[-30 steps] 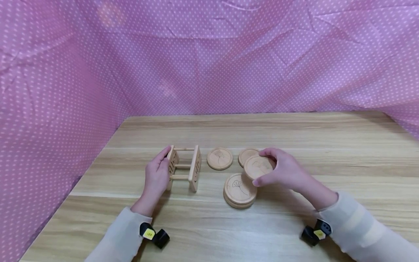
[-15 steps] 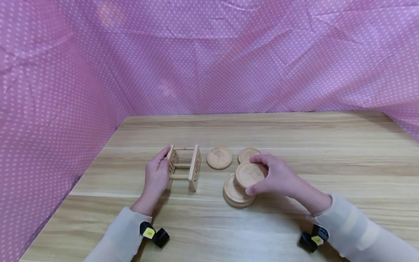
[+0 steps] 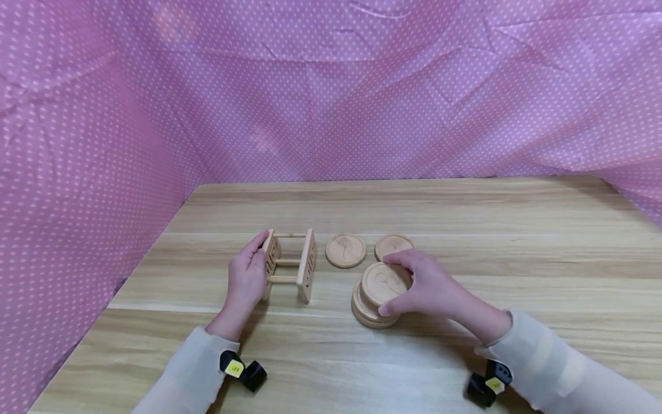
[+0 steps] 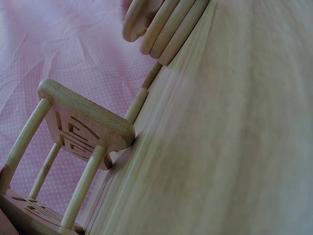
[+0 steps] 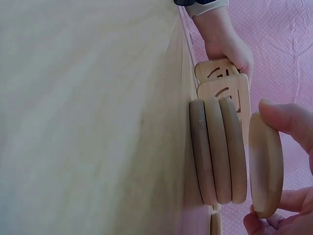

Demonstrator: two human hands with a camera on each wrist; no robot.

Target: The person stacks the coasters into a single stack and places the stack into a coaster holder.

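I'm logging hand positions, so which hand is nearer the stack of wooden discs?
Right. The right hand holds a disc just above the stack; the left hand is farther off, to the stack's left, gripping the wooden rack.

Pale wooden rack (image 3: 288,262): two slotted end panels joined by round dowels, upright, left panel gripped in left hand (image 3: 247,279). Round engraved coaster (image 3: 385,283), same pale wood, pinched face up in right hand (image 3: 431,287), just above coaster stack (image 5: 219,152), apart from it. Stack: three deep. Lying flat beyond: left coaster (image 3: 346,250) near rack, right coaster (image 3: 394,244) partly hidden by right hand, both engraved.
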